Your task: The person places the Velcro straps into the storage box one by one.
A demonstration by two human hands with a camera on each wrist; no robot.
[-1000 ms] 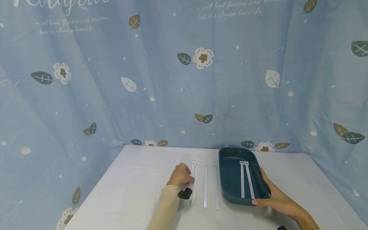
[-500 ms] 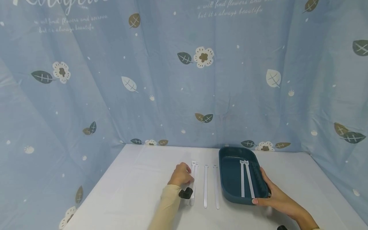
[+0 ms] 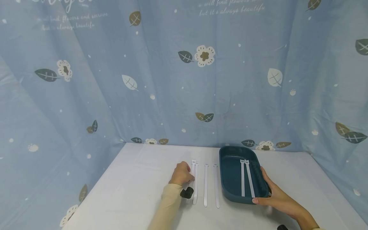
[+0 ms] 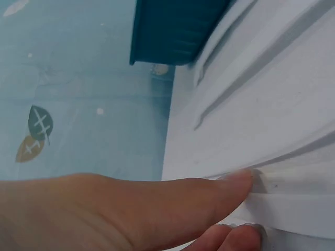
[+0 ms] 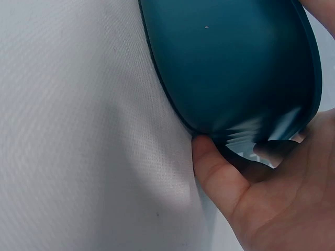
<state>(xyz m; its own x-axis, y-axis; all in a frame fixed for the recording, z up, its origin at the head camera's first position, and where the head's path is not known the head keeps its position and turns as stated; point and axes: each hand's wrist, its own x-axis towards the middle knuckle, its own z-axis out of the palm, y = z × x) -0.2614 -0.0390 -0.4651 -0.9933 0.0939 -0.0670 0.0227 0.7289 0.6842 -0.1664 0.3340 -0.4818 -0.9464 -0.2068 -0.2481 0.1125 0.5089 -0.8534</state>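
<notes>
My left hand [image 3: 182,173] is over the leftmost white cable ties on the table. In the left wrist view its thumb [image 4: 209,201] and fingertips close on a white cable tie [image 4: 293,214]. Another cable tie [image 3: 196,188] lies right beside that hand. Two more, a middle cable tie [image 3: 205,188] and a right-hand cable tie [image 3: 217,188], lie apart, roughly parallel. My right hand [image 3: 277,195] grips the near right corner of a dark teal tray [image 3: 230,179], thumb at the front rim, fingers along its right side. Inside the tray lie two cable ties [image 3: 246,179], their heads close together.
A white cloth [image 3: 129,191] covers the table. A light blue patterned curtain [image 3: 161,105] hangs behind the table and along its sides. The tray stands near the back, to the right of the loose ties.
The left hand has shifted very slightly right, and the lower end of the cable tie beside it now lies a little farther right. The right hand and tray have stayed in place.
</notes>
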